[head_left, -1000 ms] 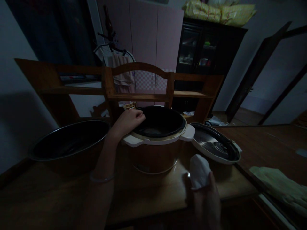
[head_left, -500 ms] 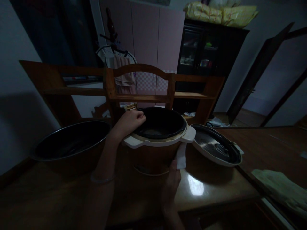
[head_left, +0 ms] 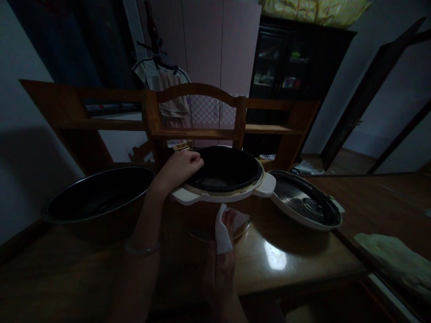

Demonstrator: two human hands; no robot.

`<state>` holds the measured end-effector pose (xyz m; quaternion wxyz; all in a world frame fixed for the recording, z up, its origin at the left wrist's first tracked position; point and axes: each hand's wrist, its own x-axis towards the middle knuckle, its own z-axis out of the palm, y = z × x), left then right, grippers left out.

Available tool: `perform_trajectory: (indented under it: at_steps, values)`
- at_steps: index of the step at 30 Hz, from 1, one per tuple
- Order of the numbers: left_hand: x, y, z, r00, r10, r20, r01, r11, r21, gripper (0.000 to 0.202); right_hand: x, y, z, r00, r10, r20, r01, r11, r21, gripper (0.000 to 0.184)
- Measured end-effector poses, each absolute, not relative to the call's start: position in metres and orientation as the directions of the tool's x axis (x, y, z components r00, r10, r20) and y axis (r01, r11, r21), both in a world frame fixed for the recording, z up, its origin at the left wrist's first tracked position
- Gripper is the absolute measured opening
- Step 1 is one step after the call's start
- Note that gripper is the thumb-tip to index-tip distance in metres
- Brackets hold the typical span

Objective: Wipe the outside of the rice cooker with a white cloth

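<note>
In the middle of the table stands a pressure cooker body with a white rim, side handles and a dark inner pot. My left hand is closed over the cooker's left rim, thumb side up. Low in front of the cooker, my right hand holds a white cloth against its front side. The cloth wraps over the fingers and hides part of them. To the right lies the cooker's round lid, its metal inner side facing up.
A large dark basin stands to the left on the wooden table. Behind the cooker rises a wooden shelf frame. A pale cloth lies at the right, beyond the table's edge.
My right hand has moved left with the white cloth, from the cooker's right side to its front. My left hand stays on the rim. The view has tilted slightly downward.
</note>
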<state>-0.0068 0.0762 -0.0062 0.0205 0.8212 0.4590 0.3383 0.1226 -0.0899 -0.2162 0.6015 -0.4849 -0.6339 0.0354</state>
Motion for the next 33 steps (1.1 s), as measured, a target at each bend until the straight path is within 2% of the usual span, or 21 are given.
perform_trajectory:
  at_steps: [3,5,7,9,11,13,15,16,18,20,21,24,28,33]
  values:
    - [-0.007,0.077,-0.006,0.351,0.767,0.537,0.735,-0.581,0.349,0.037,0.120,-0.094,-0.218,0.154,0.689,0.708,0.537,0.543,-0.645,0.054]
    - [-0.007,0.077,-0.006,0.347,0.766,0.541,0.734,-0.581,0.352,0.037,0.117,-0.102,-0.216,0.136,0.744,0.655,0.439,0.547,-0.713,0.053]
    - [-0.006,0.076,-0.006,0.347,0.764,0.544,0.733,-0.583,0.351,0.037,0.111,-0.114,-0.211,0.188,0.830,0.524,0.230,0.482,-0.846,0.049]
    - [-0.006,0.075,-0.006,0.349,0.763,0.544,0.732,-0.584,0.351,0.037,0.106,-0.128,-0.207,0.282,0.909,0.308,-0.060,0.337,-0.940,0.039]
    - [-0.006,0.075,-0.006,0.351,0.765,0.540,0.729,-0.585,0.355,0.037,0.104,-0.138,-0.204,0.312,0.941,0.135,-0.237,0.214,-0.948,0.027]
    - [-0.007,0.075,-0.006,0.354,0.766,0.537,0.727,-0.587,0.358,0.038,0.106,-0.141,-0.199,0.285,0.957,-0.051,-0.440,0.083,-0.894,0.027]
    - [-0.007,0.076,-0.006,0.357,0.763,0.539,0.725,-0.590,0.355,0.037,0.115,-0.138,-0.190,0.216,0.966,-0.140,-0.571,0.009,-0.821,0.046]
    - [-0.007,0.076,-0.006,0.358,0.763,0.538,0.726,-0.590,0.354,0.037,0.122,-0.136,-0.186,0.118,0.970,-0.214,-0.698,-0.073,-0.713,0.054]
    - [-0.006,0.075,-0.005,0.351,0.768,0.536,0.730,-0.583,0.357,0.037,0.140,-0.134,-0.177,-0.059,0.960,-0.275,-0.836,-0.198,-0.511,0.051]
    - [-0.005,0.074,-0.005,0.345,0.774,0.531,0.732,-0.576,0.364,0.037,0.160,-0.135,-0.172,-0.035,0.941,-0.336,-0.889,-0.183,-0.421,0.044]
    - [-0.005,0.074,-0.005,0.343,0.775,0.530,0.731,-0.575,0.368,0.037,0.170,-0.137,-0.170,-0.085,0.933,-0.351,-0.892,-0.229,-0.390,0.043]
    - [-0.005,0.073,-0.005,0.341,0.773,0.536,0.725,-0.579,0.373,0.036,0.192,-0.143,-0.165,-0.025,0.909,-0.416,-0.923,-0.181,-0.341,0.040]
    - [-0.006,0.074,-0.006,0.352,0.762,0.543,0.719,-0.592,0.364,0.036,0.206,-0.144,-0.156,0.136,0.851,-0.507,-0.932,-0.064,-0.357,0.037]
    - [-0.007,0.075,-0.006,0.356,0.765,0.536,0.727,-0.587,0.356,0.037,0.222,-0.143,-0.154,0.279,0.804,-0.525,-0.908,0.043,-0.416,0.033]
